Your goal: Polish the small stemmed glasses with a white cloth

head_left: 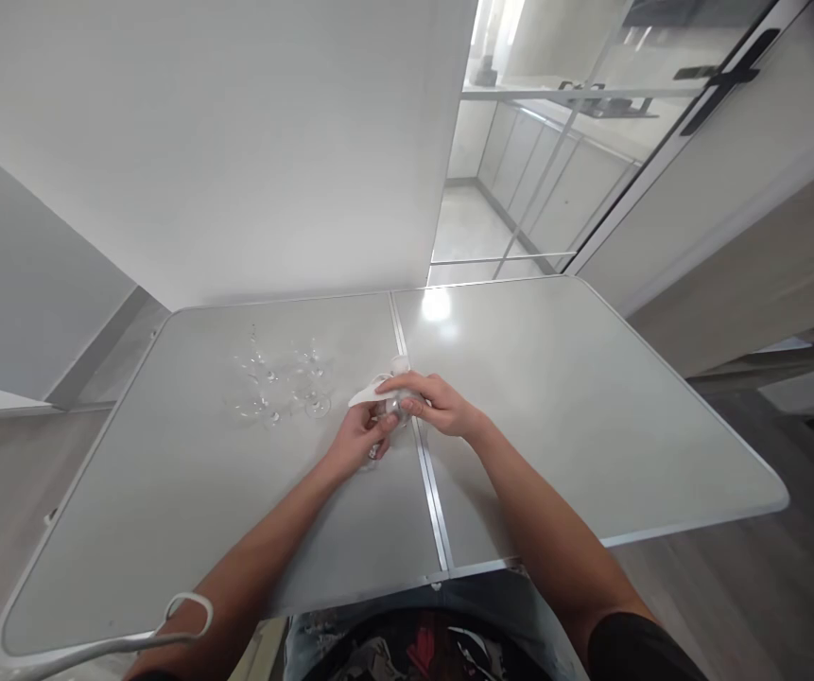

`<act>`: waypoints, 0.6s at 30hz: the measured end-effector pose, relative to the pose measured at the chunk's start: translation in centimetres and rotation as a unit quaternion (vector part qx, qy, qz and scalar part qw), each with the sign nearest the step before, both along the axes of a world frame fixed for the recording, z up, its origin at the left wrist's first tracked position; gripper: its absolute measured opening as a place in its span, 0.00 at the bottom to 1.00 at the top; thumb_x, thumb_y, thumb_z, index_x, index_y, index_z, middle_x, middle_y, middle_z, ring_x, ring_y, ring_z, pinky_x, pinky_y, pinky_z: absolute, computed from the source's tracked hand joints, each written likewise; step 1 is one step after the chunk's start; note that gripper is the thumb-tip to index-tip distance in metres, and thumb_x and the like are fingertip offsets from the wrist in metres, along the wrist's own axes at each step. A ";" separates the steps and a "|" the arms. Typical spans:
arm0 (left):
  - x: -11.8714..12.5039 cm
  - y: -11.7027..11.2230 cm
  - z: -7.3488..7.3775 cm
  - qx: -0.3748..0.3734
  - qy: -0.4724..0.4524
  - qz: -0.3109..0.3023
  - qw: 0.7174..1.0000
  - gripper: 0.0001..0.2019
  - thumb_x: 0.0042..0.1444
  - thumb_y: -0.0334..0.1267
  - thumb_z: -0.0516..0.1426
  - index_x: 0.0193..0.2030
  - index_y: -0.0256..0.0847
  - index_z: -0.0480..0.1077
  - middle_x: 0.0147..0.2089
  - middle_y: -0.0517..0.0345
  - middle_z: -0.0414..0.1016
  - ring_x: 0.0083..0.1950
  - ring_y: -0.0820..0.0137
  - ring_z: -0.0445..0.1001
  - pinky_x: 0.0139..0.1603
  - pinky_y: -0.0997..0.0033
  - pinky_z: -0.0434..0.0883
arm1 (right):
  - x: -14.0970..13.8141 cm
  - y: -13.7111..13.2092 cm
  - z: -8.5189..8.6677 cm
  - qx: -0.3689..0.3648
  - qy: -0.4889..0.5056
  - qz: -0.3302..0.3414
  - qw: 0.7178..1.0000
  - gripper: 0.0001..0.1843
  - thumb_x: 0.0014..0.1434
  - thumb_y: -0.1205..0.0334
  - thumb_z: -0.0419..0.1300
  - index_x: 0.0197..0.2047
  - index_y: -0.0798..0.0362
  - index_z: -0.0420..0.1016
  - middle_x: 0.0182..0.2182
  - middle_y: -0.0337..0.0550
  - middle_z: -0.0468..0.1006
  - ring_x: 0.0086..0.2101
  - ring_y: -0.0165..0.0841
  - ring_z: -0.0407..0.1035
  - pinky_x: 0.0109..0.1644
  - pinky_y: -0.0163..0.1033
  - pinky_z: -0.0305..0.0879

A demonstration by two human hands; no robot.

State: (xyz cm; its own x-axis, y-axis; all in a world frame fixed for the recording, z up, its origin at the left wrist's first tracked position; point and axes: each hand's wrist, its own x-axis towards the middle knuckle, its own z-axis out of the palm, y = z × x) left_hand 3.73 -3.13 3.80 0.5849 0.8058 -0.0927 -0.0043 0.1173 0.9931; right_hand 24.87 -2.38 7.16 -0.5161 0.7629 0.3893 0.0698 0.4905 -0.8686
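Observation:
My left hand (pixel 362 437) is closed around a clear stemmed glass (pixel 393 409), held tilted just above the table near the centre seam. Part of its stem or foot shows below my fingers. My right hand (pixel 441 405) is closed too, with its fingers over a thin white cloth (pixel 366 394) that lies against the glass. Whether it is cloth or paper is hard to tell. Just beyond my fingers sits a small white item (pixel 399 363), partly hidden. To the left, several clear stemmed glasses (pixel 318 405) stand grouped on the table.
A pale folding table (pixel 555 397) with metal edging lies under my hands, split by a metal seam (pixel 435 501). Behind it rise a white wall (pixel 236 142) and a glass sliding door (pixel 520 189). A white cable (pixel 115 646) loops at the lower left.

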 end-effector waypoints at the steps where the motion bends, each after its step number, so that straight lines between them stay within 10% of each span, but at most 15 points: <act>1: -0.1 0.1 0.2 -0.056 -0.043 -0.037 0.997 0.26 0.61 0.61 0.59 0.45 0.36 0.69 0.33 0.59 0.71 0.17 0.80 0.61 0.20 0.74 0.59 | 0.0 0.0 -0.1 -0.010 0.025 -0.003 1.000 0.21 0.73 0.48 0.54 0.60 0.51 0.74 0.40 0.44 0.80 0.35 0.32 0.72 0.41 0.37 0.69; 8: -1.6 1.3 -0.8 -0.302 -0.120 -0.221 0.920 0.38 0.61 0.71 0.47 0.51 0.34 0.72 0.29 0.61 0.65 0.12 0.86 0.43 0.13 0.75 0.49 | -0.9 -0.4 -0.7 -0.097 0.126 0.038 0.987 0.20 0.73 0.49 0.52 0.55 0.54 0.75 0.31 0.40 0.78 0.25 0.28 0.68 0.29 0.34 0.67; 18: 0.0 -0.7 -1.0 0.097 0.063 0.048 0.992 0.26 0.61 0.61 0.58 0.49 0.38 0.69 0.29 0.61 0.69 0.22 0.77 0.62 0.23 0.74 0.62 | 0.0 -0.1 -0.1 0.004 0.013 -0.011 1.000 0.25 0.75 0.48 0.44 0.65 0.50 0.70 0.48 0.48 0.79 0.47 0.38 0.72 0.54 0.45 0.68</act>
State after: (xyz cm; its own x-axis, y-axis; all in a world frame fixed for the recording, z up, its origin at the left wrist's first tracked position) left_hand 3.75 -3.78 2.84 0.4988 0.8667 0.0022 0.1191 -0.0710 0.9903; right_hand 24.89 -2.49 7.10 -0.4882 0.7715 0.4080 0.0587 0.4955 -0.8666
